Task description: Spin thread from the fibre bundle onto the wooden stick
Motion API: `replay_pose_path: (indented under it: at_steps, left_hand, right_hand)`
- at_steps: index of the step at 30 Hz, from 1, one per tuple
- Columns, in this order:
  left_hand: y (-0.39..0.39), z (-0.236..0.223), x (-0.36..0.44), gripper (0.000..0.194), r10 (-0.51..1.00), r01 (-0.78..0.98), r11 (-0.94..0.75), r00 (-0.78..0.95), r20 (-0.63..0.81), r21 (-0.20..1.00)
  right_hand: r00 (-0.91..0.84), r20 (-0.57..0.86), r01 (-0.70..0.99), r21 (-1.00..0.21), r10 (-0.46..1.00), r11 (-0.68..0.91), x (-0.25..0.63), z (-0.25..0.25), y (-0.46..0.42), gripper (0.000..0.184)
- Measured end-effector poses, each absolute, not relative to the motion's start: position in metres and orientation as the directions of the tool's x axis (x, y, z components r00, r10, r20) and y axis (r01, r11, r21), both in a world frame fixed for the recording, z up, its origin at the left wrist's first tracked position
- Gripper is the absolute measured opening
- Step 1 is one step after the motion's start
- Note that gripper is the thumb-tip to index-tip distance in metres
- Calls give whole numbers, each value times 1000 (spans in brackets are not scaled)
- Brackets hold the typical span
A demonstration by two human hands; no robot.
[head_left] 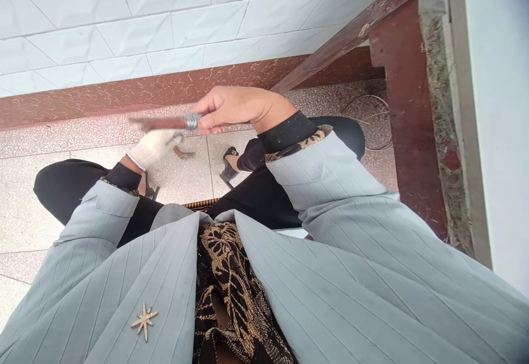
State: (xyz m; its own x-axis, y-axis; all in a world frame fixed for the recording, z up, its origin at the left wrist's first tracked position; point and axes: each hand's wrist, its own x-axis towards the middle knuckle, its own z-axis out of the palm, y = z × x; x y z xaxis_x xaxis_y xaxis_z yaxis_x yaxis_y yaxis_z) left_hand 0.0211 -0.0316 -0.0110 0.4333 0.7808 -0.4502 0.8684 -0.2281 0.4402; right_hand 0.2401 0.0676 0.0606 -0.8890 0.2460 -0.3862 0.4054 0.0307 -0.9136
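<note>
Clock read from mid-view, twelve toward the wall. Nearest, at six: grey pinstriped coat (351, 265), star-shaped brooch (144, 321) at half past seven. Wearer's knees spread in black trousers (264, 201), probably to leave working room between them.

Right hand (237, 108), bare, at eleven: fingers closed round one end of a slim red-brown tool (167, 123). Silvery wrapping (192, 121) sits just beside the grip, perhaps binding handle to shaft. The tool lies at ten, pointing to nine, its far end blurred; held from one end, likely for reach and control.

Left hand (152, 148), at nine, in a white knitted glove, presumably as protection. Fingers look curled; cannot tell whether they grip anything. The tool passes across the glove's upper edge; contact uncertain. Small curved brown piece (184, 154) shows just beside the gloved fingers, held or lying on the floor, unclear.

Beyond: dark shoe (227, 174) on speckled floor (182, 179); thin loop (367, 96) at two, near a red-brown post (413, 116). Slanting bar (343, 34) at one. Farthest, white tiled wall (206, 25) above a reddish skirting (165, 87).
</note>
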Motion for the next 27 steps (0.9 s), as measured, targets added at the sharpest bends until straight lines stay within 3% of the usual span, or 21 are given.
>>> replay_pose_path:
  at_steps: [2,5,7,10,15,20,24,27]
  left_hand:
    - [-32,-11,20,38,808,858,-190,413,-421,477]
    - [-36,-12,27,35,800,836,-196,438,-409,513]
    - [-38,-13,33,34,765,851,-246,464,-447,464]
    - [-39,-13,40,35,727,883,-315,459,-510,347]
    - [-39,-13,39,38,700,879,-434,467,-541,197]
    - [-38,-14,33,35,715,882,-431,463,-524,192]
    - [-34,-12,27,35,755,879,-379,474,-453,289]
    - [-33,-6,25,33,764,859,-326,486,-425,395]
  right_hand:
    - [-779,-349,376,-925,521,-58,245,64,73,20]
    - [-601,-445,627,-778,664,45,239,53,74,26]
    - [-556,-486,772,-602,675,203,231,42,72,24]
    - [-556,-533,831,-375,638,411,220,27,67,23]
    - [-539,-692,792,-222,480,569,212,13,57,23]
    - [-496,-838,733,-263,228,627,211,10,54,21]
    - [-539,-836,716,-393,99,577,213,17,54,20]
    - [-614,-788,677,-554,-44,484,217,28,57,17]
